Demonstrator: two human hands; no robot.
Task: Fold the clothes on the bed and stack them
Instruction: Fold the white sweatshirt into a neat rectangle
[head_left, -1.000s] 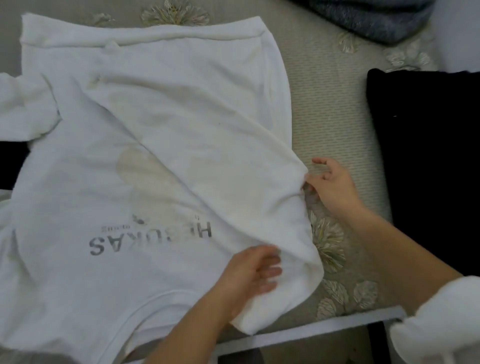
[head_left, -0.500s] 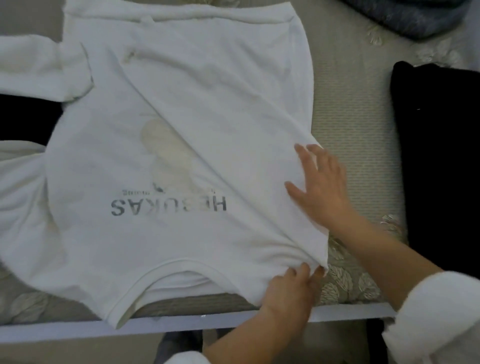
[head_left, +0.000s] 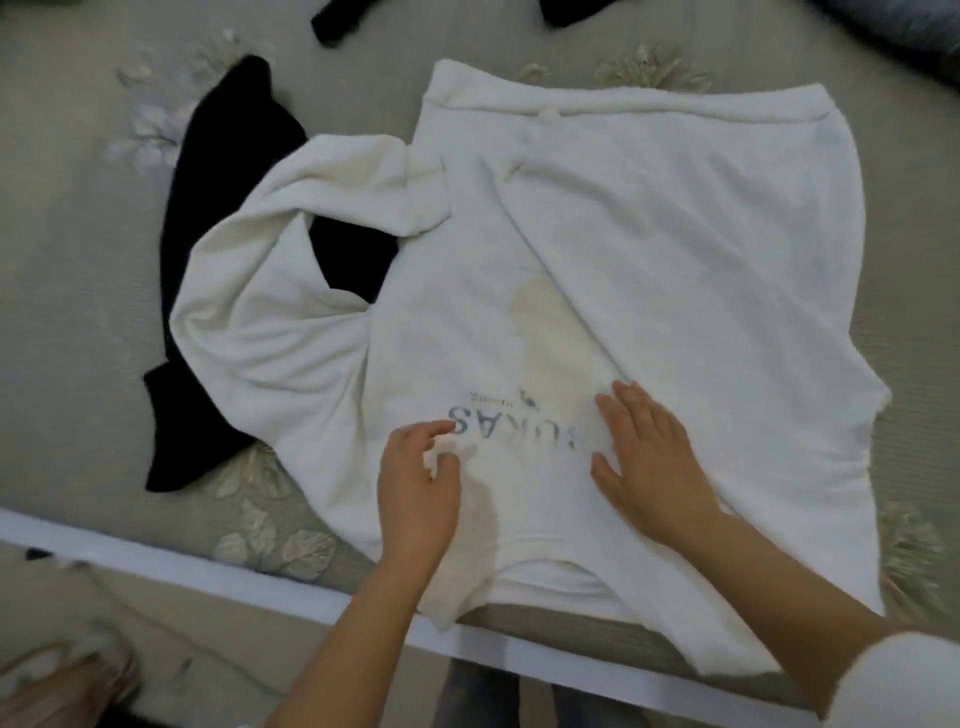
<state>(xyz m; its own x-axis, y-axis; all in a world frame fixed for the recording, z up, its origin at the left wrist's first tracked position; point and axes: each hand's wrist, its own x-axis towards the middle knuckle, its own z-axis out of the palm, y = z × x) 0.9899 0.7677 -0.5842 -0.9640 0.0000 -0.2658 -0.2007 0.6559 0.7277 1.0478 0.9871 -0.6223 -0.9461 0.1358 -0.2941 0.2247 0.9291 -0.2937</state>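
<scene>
The grey lettering (head_left: 498, 434) on the white sweatshirt (head_left: 675, 249) reads only in part; the right hand (head_left: 652, 467) covers one end of it and the fingers (head_left: 434, 428) of the left hand (head_left: 415, 499) lie at the other; the small print above it is too fine to read; whether those fingers pinch a fold of cloth cannot be told. The sweatshirt's sleeve (head_left: 291, 322) hides the middle of a black garment (head_left: 228, 156); black pieces (head_left: 337, 21) are cut off by the top edge, as is a grey-blue bundle (head_left: 904, 26) in the corner; a blurred foot (head_left: 62, 686) is cut by the bottom edge.
</scene>
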